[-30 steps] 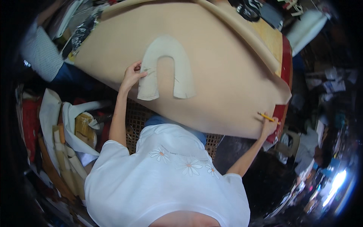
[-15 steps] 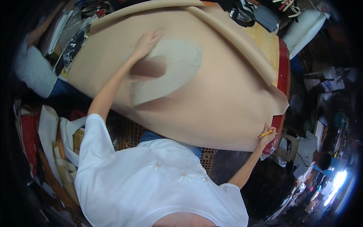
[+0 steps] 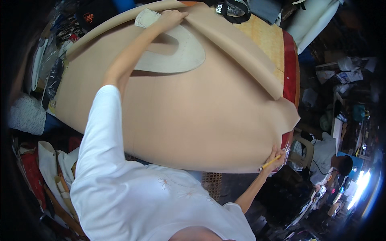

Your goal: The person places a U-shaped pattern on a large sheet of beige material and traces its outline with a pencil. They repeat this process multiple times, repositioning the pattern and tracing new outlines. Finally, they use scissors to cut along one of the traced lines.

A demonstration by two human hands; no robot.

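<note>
My left hand (image 3: 173,19) is closed on the upper edge of a pale grey, U-shaped pattern piece (image 3: 193,50) at the far side of a large tan sheet (image 3: 189,120). A shadow under the piece's near edge suggests that it is partly raised off the sheet. The hand and forearm hide part of it. At the sheet's near right corner, my right hand (image 3: 275,157) holds a yellow pencil (image 3: 270,162) between its fingers. That hand rests against the sheet's edge.
The sheet's far edges curl into long rolls (image 3: 237,60). Beyond them lie a wooden tabletop with a red border (image 3: 288,60) and a black strap (image 3: 237,14). Rolled materials (image 3: 48,160) stand at the left, near a person's patterned garment (image 3: 28,114). Another person (image 3: 323,154) is at the right.
My left hand has moved away from me, toward the far roll, and the pattern piece has shifted and turned with it. The right hand keeps the pencil at the sheet's corner.
</note>
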